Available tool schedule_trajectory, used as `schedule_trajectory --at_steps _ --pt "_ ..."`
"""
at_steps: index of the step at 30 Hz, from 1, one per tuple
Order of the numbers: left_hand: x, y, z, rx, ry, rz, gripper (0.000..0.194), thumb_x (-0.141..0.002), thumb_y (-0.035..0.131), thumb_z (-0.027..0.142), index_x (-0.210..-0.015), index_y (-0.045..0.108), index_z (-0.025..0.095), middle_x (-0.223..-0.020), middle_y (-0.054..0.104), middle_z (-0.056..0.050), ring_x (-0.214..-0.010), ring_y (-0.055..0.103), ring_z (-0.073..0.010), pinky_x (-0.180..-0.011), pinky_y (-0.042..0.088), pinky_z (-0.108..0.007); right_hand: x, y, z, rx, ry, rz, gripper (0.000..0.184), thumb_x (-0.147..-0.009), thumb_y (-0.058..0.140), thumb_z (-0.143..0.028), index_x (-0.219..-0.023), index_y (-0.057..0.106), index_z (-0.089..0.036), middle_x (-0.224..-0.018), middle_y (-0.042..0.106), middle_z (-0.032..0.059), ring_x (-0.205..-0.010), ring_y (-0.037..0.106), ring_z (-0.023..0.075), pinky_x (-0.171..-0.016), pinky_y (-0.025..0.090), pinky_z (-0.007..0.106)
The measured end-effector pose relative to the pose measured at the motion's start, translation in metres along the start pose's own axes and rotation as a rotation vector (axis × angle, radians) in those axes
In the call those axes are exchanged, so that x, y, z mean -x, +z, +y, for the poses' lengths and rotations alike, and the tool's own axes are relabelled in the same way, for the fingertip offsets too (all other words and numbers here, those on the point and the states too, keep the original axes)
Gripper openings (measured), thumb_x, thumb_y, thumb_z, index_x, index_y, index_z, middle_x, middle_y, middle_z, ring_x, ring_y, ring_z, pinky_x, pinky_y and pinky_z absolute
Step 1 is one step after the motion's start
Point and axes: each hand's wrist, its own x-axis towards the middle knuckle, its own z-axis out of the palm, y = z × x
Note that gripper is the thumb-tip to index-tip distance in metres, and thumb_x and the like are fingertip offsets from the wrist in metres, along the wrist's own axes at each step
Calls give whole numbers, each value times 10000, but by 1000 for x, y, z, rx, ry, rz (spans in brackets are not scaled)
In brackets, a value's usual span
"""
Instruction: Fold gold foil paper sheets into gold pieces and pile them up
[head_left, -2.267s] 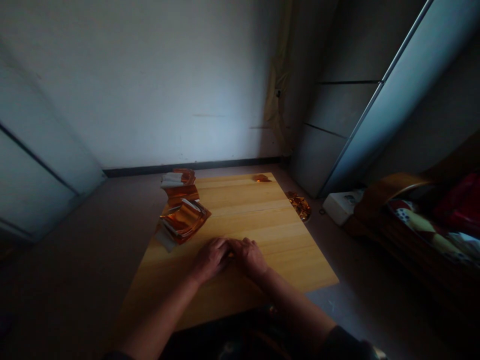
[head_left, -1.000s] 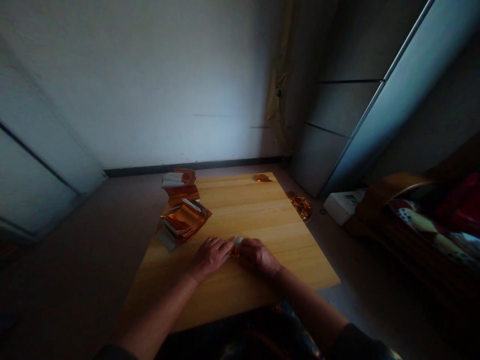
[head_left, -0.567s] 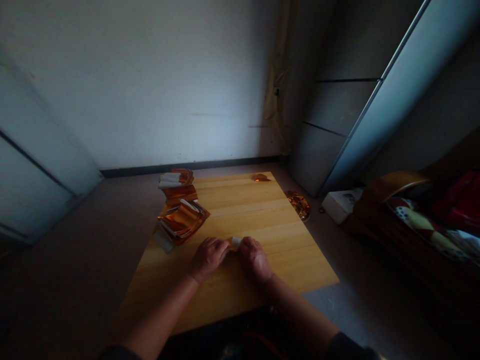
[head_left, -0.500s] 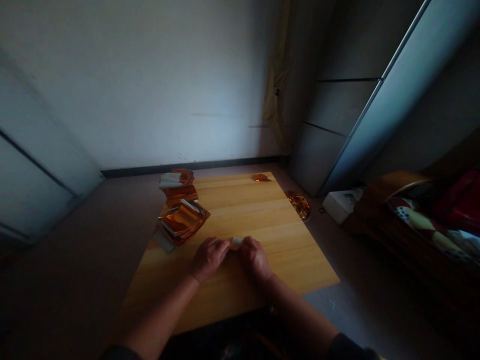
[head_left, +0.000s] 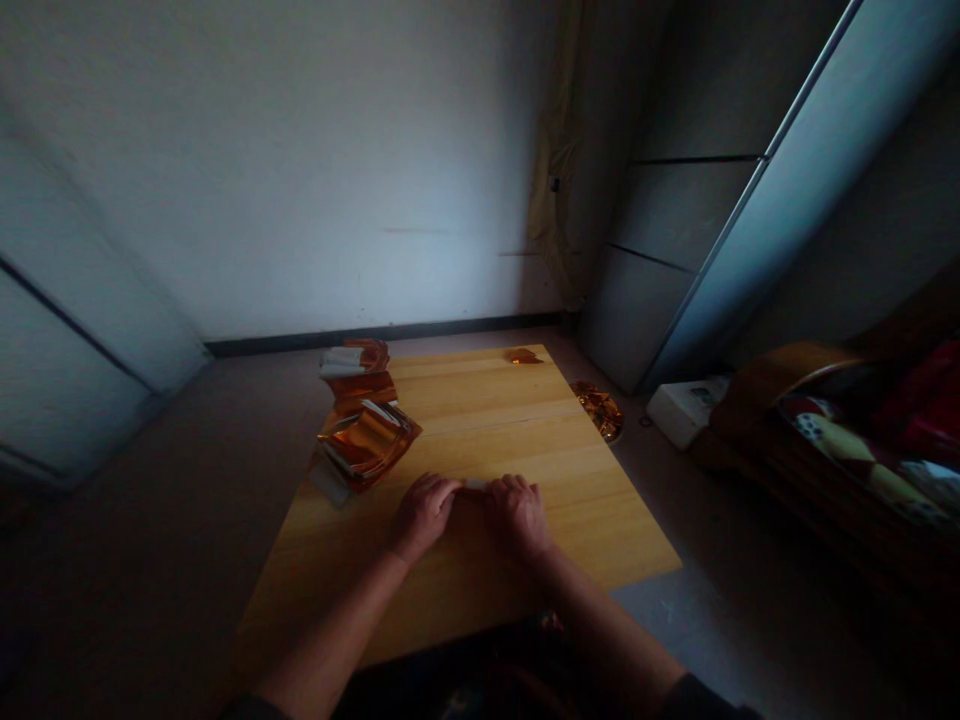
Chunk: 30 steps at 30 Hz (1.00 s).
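My left hand [head_left: 424, 517] and my right hand [head_left: 516, 517] rest on a light wooden tabletop [head_left: 480, 420], fingers pinching the ends of a narrow pale foil strip [head_left: 473, 484] between them. Most of the strip is hidden by my fingers. Left of my hands, a stack of orange-gold foil sheets with white edges [head_left: 367, 443] lies at the table's edge. A second folded foil bundle [head_left: 352, 357] sits beyond it, and a small foil scrap [head_left: 523, 356] lies at the far edge.
Crumpled gold foil [head_left: 598, 411] lies on the floor beyond the table's right edge, near a white box [head_left: 684, 412]. A wooden-framed bed with patterned bedding [head_left: 817, 440] stands at right. A wall [head_left: 300, 180] rises behind the table.
My hands have drawn slightly apart, the right one moving to the right. The small white-and-orange piece between them now shows as a thin, flatter strip.
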Motion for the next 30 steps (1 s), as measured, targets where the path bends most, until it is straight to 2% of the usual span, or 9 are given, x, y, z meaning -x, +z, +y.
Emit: schedule_trajectory --at_steps 4,11,16,20,25,30 --pt "-1 5 -2 -34 -31 15 269 -844 434 83 -963 648 196 -852 669 -51 -828 577 -175 -760 496 -320 0 2 -4 16 33 13 157 -926 439 -193 -907 592 -224 -888 629 53 -876 530 209 -735 345 320" --pt "-6 12 3 -174 -102 6 260 -854 433 101 -963 656 176 -828 677 -60 -794 593 -186 -732 476 -328 -3 10 -13 92 82 24 219 -908 381 -102 -929 586 -176 -925 613 117 -889 516 236 -752 361 361" --pt "-6 14 6 -200 -131 14 252 -848 449 105 -1001 631 191 -849 691 -56 -814 609 -200 -736 446 -343 -4 9 -11 102 73 -19 213 -910 385 -101 -945 580 -181 -919 618 109 -881 530 242 -746 352 364" --pt "-6 15 9 -192 -169 26 271 -850 451 112 -1068 587 200 -921 699 -56 -830 620 -202 -752 422 -351 -2 11 -10 66 92 36 189 -928 385 -130 -934 560 -200 -889 624 85 -864 539 227 -742 331 352" --pt "-7 13 12 -227 -222 -15 191 -879 441 171 -1005 582 197 -897 694 -56 -840 617 -201 -776 379 -358 -1 12 -12 86 140 88 154 -932 390 -137 -939 528 -204 -850 632 51 -849 551 204 -728 300 330" --pt "-9 10 16 -275 -227 -85 192 -911 398 196 -922 590 194 -833 678 -50 -836 604 -195 -766 348 -344 -3 13 -14 104 137 86 163 -921 390 -116 -948 534 -187 -847 638 59 -830 557 204 -716 296 335"
